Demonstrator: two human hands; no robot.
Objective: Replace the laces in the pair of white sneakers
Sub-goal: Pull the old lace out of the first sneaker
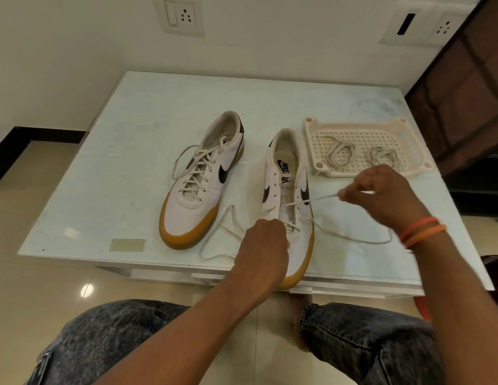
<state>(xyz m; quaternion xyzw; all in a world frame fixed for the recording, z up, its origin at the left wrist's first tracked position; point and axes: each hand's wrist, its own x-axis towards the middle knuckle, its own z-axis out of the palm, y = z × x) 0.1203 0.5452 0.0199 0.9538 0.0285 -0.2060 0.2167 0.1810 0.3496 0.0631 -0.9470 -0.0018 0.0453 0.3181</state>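
Two bare hands work over the nearer white leather sneaker with the gum-coloured sole (291,190), whose toe overhangs the front edge of the pale glass-topped table (147,129). The left hand (263,245) rests curled on the toe end, fingers hidden at the lowest eyelets. The right hand (381,193), orange bands at its wrist, is raised to the right and pinches the cream lace (320,200) drawn taut from an eyelet; loose lace trails on both sides. A second, fully laced white sneaker (200,184) lies to the left, apart. Behind the right hand sits a cream perforated plastic tray (311,134) holding two coiled laces (339,154). Bare tabletop spreads left and behind.
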